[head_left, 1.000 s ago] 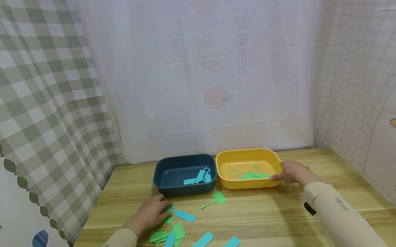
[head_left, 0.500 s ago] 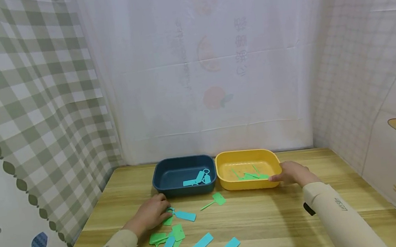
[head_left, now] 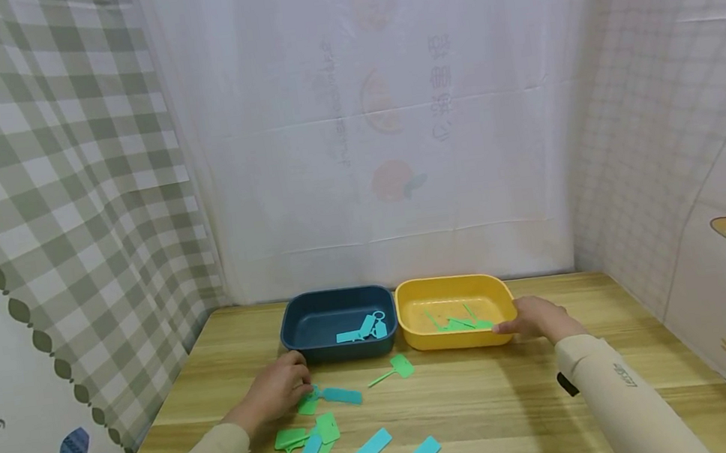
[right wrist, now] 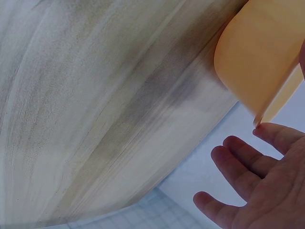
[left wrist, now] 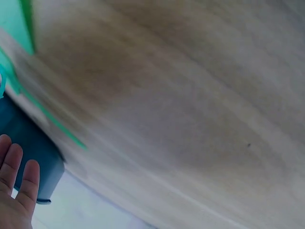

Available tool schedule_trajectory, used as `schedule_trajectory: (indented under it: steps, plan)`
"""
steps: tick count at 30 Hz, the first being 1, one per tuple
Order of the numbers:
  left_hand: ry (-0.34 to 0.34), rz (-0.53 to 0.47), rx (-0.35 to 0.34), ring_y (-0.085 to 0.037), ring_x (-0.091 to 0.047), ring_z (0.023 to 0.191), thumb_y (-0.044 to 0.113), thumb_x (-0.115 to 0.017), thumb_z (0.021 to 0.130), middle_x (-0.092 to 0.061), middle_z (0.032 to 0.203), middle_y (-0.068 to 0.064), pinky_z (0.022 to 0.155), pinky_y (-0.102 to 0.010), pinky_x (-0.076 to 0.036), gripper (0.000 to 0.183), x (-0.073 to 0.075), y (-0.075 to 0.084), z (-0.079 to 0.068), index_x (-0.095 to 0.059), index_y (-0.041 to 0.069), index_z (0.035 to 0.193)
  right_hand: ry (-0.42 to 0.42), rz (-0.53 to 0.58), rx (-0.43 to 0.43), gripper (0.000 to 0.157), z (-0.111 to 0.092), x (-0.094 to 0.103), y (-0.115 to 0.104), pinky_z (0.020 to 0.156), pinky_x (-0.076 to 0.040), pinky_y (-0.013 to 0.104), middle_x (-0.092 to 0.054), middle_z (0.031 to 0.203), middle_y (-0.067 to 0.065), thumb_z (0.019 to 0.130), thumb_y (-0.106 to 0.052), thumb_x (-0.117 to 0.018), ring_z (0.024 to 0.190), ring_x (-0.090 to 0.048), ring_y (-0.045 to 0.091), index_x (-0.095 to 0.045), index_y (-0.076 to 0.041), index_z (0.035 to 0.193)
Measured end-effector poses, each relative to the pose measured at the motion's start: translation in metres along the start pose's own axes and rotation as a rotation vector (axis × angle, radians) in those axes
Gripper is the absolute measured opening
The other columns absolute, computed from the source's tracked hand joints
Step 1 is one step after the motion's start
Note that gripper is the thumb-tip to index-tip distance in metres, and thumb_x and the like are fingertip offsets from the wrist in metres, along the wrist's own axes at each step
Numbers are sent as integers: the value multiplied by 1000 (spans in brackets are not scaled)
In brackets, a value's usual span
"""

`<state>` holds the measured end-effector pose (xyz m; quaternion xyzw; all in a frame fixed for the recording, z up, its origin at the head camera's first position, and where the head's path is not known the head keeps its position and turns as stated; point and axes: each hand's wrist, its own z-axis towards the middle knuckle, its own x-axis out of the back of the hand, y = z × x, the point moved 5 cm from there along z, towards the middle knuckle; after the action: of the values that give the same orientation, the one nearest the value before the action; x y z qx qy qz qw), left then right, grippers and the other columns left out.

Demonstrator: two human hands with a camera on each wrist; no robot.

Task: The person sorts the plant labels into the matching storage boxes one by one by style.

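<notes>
My left hand is at the ring end of a blue tag and pinches it; the contact is partly hidden by the fingers. A green tag lies beneath it. In the left wrist view several fingers extend near the dark blue bin. My right hand holds the front right corner of the yellow bin, thumb at the rim. In the right wrist view its index fingertip touches the bin's rim, while the other fingers spread out beside it.
The dark blue bin stands left of the yellow one and holds several blue tags. Green tags lie in the yellow bin. On the wooden table lie another green tag, blue tags and a green pile.
The blue tag at my left hand has shifted slightly and looks tilted, and the left hand has drawn back a little. My right hand stays on the yellow bin.
</notes>
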<state>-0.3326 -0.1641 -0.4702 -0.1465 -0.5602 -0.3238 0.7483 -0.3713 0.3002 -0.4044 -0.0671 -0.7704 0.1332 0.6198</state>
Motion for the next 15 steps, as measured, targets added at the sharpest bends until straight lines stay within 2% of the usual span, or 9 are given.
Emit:
schedule_trajectory:
  steps: [7,15]
  plan:
    - [17,-4,-59,-27,-58,100,20,-82,83,-61,113,-13,80,-41,-53,10,9,6,4,-72,19,79,-7,-8,-11,59,2,0,2,83,-46,64,-62,115,26,89,-51,-69,105,-58,43,-61,2,114]
    - [71,-5,-109,-30,-58,105,21,-83,81,-60,119,-15,77,-40,-54,9,20,14,8,-74,20,79,-9,-13,-12,58,3,-1,2,83,-45,65,-62,116,27,89,-52,-69,106,-58,43,-61,2,111]
